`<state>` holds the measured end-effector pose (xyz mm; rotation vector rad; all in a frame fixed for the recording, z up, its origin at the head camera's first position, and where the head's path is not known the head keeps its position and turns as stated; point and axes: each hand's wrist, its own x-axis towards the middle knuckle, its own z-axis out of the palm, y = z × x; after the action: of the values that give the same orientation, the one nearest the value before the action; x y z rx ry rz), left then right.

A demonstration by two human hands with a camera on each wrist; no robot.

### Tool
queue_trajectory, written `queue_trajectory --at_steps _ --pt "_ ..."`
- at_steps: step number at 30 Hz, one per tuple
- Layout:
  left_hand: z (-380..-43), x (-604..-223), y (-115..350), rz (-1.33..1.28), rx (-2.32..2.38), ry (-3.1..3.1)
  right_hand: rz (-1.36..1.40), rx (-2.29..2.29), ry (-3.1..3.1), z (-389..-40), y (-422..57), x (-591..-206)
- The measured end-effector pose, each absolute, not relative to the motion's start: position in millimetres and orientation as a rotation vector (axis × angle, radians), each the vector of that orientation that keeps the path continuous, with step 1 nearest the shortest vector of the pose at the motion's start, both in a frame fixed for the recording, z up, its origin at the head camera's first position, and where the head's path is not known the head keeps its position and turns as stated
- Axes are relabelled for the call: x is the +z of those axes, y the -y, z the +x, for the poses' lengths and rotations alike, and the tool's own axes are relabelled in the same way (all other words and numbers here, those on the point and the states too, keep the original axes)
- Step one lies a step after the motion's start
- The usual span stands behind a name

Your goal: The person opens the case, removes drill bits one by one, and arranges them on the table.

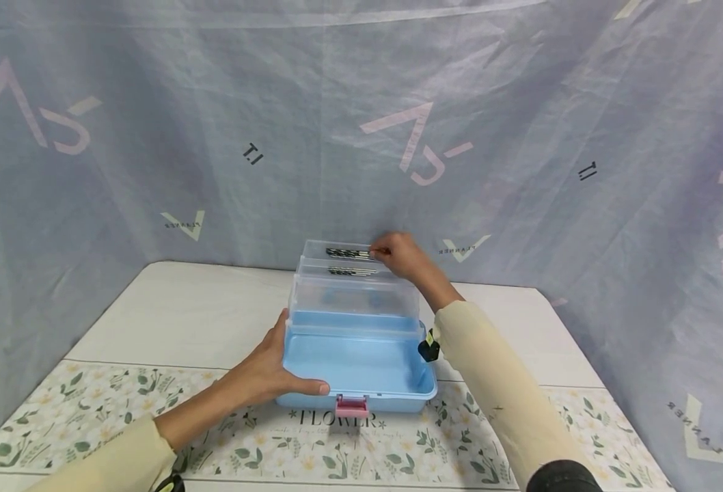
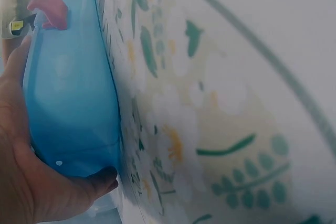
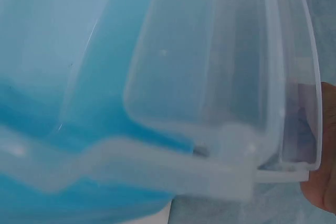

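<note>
A light blue storage box (image 1: 355,362) stands open, its pink latch (image 1: 352,406) at the front. Translucent tiered trays (image 1: 355,298) fan upward at its back. Dark twist drill bits (image 1: 349,253) lie in the top tray, and more drill bits (image 1: 350,271) in the tray below. My left hand (image 1: 273,365) grips the box's left end, thumb along the front rim, fingers against the side. At the top tray's right part, my right hand (image 1: 398,253) has curled fingers that seem to pinch a drill bit, mostly hidden. In the right wrist view, the trays partly cover the right hand (image 3: 320,145).
The box rests on a white table (image 1: 214,314) with a floral printed band (image 1: 121,403). Grey-blue printed cloth (image 1: 312,137) hangs behind the table and along its sides.
</note>
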<state>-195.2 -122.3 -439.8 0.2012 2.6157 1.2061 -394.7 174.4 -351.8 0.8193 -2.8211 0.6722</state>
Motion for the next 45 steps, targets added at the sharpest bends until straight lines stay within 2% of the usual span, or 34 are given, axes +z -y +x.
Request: queue_trajectory --at_steps 31,45 --pt "-195.5 -439.4 123.6 0.198 1.209 -2.604 0.959 0.568 2.79 -402.5 -175.6 -351.1" --pt "-195.9 -439.1 123.8 0.209 1.224 -2.593 1.0 0.688 2.752 -398.5 -186.9 -352.1"
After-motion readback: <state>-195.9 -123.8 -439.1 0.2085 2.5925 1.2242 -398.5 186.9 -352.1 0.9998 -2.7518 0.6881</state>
